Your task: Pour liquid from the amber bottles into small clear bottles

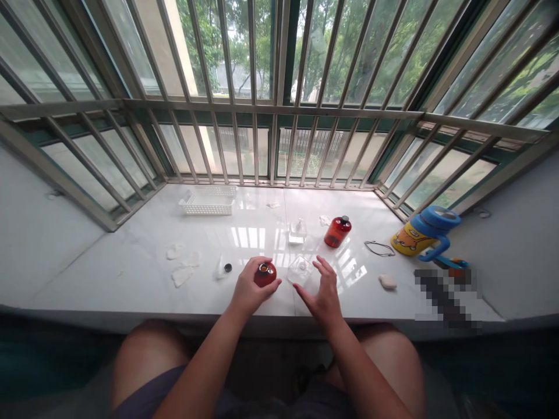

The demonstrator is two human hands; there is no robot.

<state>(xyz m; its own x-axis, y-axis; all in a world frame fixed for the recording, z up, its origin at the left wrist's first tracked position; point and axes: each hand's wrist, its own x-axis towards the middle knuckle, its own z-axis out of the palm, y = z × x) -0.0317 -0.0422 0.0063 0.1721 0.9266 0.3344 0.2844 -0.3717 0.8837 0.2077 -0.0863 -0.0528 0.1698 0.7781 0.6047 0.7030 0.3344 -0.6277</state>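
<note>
Your left hand [250,289] clenches an amber bottle [266,274] around its body, keeping the open mouth upward and unobstructed. Your right hand [322,293] is released, spread just beside a clear glass bottle [300,270]; you cannot tell what either bottle contains. A black cap [227,267] lies to the left. Farther off sit a capped red bottle [338,231] and a white basket [207,201].

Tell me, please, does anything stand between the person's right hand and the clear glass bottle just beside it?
Nothing visible does: the right hand is next to the clear glass bottle, and no other object lies between them.
</note>
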